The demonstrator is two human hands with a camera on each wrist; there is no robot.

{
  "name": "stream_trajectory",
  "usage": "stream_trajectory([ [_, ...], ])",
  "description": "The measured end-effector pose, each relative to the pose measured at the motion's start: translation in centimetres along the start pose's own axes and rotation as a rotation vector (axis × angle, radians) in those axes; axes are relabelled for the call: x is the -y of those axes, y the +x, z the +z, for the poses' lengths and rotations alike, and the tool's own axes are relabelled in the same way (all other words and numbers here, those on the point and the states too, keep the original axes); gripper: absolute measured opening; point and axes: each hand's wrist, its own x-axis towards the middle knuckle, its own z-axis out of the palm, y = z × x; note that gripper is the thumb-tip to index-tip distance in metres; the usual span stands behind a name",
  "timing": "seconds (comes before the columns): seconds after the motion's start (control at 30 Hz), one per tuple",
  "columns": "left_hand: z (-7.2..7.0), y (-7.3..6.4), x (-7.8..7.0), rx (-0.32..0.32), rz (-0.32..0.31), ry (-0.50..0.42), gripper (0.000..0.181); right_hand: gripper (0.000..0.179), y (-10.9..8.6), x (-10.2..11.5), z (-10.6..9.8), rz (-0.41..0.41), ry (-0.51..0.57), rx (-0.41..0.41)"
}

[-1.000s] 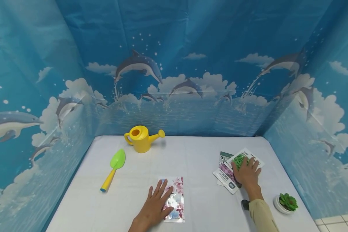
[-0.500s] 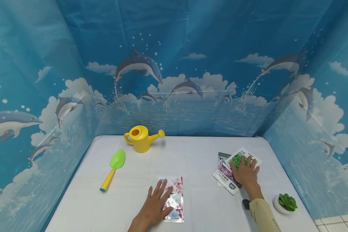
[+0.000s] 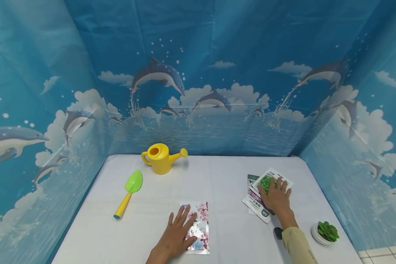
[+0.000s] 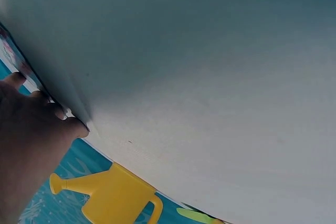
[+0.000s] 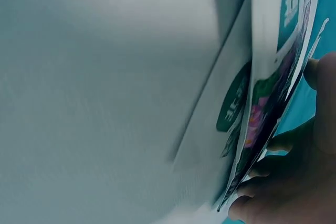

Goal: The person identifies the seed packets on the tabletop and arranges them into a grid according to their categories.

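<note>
My left hand [image 3: 173, 236] lies flat with spread fingers on a shiny pink-flowered packet [image 3: 202, 227] near the front of the table. Over at the right, my right hand [image 3: 276, 198] presses with straight fingers on a white packet with a green picture [image 3: 266, 183]. Beneath that one lies a packet with purple flowers [image 3: 256, 207], and a pale corner of another packet sticks out below. In the right wrist view, the stacked packets [image 5: 262, 98] are seen edge-on beside the fingers. The left wrist view shows the fingers [image 4: 39, 95] on the packet's edge.
A yellow watering can [image 3: 161, 161] stands at the back left of the white table [image 3: 224, 176]. In front of it lies a green trowel [image 3: 134, 181] with a yellow handle. A potted succulent [image 3: 326, 233] sits at the right edge. Dolphin-print curtains [image 3: 201, 128] enclose the table.
My right hand has slid slightly left, and the white packet with the green picture has shifted left with it over the packets below. The left hand stays in place.
</note>
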Motion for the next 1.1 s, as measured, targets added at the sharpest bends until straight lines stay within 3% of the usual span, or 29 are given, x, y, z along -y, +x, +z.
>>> stream_trajectory([
  [0.3,0.4,0.1,0.2,-0.018,0.035,0.039,0.075,0.086,-0.9,0.5,0.1,-0.044,-0.002,-0.020],
  [0.53,0.3,0.0,0.3,-0.023,0.032,0.036,0.075,0.084,-1.3,1.5,0.7,-0.091,-0.016,-0.023],
  [0.8,0.4,-0.1,0.2,-0.013,0.031,0.025,0.075,0.081,-1.9,2.3,1.4,-0.152,-0.004,-0.079],
  [1.1,-1.8,0.1,-1.2,0.070,-0.014,-0.064,0.073,0.082,-2.0,3.1,1.9,-0.215,-0.005,-0.063],
])
